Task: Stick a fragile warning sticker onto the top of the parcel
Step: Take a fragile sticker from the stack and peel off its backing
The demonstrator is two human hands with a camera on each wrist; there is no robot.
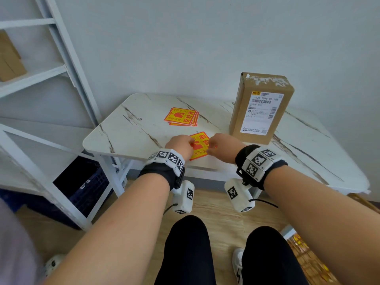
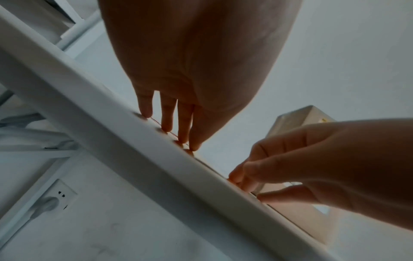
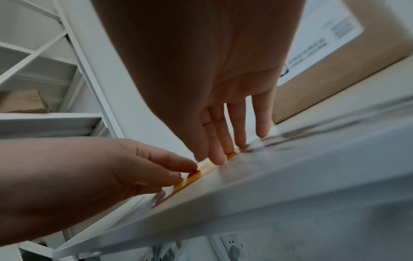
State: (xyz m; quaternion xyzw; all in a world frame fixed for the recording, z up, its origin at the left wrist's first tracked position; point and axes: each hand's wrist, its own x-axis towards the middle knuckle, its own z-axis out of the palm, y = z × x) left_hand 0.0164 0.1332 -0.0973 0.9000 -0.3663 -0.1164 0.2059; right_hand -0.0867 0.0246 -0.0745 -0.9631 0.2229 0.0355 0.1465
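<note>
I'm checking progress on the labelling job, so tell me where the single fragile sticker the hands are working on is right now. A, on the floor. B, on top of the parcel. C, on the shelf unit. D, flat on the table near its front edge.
D: the single sticker lies on the table near its front edge, between the left hand and right hand, while the parcel stands apart behind.
</note>
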